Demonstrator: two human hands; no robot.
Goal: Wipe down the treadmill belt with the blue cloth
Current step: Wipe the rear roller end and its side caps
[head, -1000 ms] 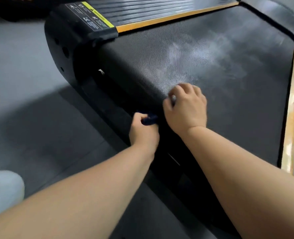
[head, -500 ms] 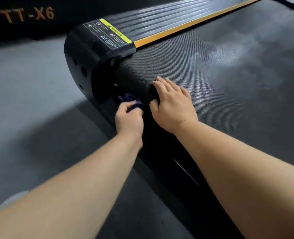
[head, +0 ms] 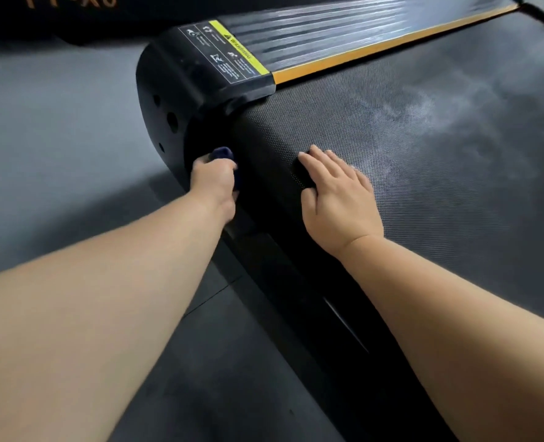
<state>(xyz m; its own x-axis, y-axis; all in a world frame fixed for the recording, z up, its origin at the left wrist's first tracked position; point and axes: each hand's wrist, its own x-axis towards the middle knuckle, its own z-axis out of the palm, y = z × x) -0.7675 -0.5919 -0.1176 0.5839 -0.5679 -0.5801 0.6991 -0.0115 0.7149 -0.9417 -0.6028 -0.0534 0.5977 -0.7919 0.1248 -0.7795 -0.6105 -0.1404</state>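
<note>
Head view, looking down along two bare forearms that reach in from the bottom of the frame. The left hand (head: 215,178), left of centre, has its grip closed around the blue cloth (head: 222,153). The cloth is bunched small and dark, poking out above the knuckles and down the right side of the hand. Hand and cloth sit in the shadowed gap where the rounded near edge of the treadmill belt (head: 423,173) meets the black end cap (head: 165,90). Whether the cloth touches the belt or the cap there, I cannot tell.

The right hand (head: 337,199), at the centre of the frame, lies flat, palm down, on the near edge of the belt. Its fingers (head: 320,159) are straight and slightly spread, so its grip is open and holds nothing.

The belt fills the right half of the frame, dark and finely dotted, with pale cloudy smears (head: 423,106) at the upper right. Above it an orange strip (head: 376,47) runs beside a ribbed black side rail (head: 344,27). A warning label (head: 229,52) with a yellow band sits on top of the end cap, at upper centre. Grey floor (head: 57,138) takes up the left of the frame. Orange lettering (head: 73,0) on something black is cut off by the top edge at upper left.
</note>
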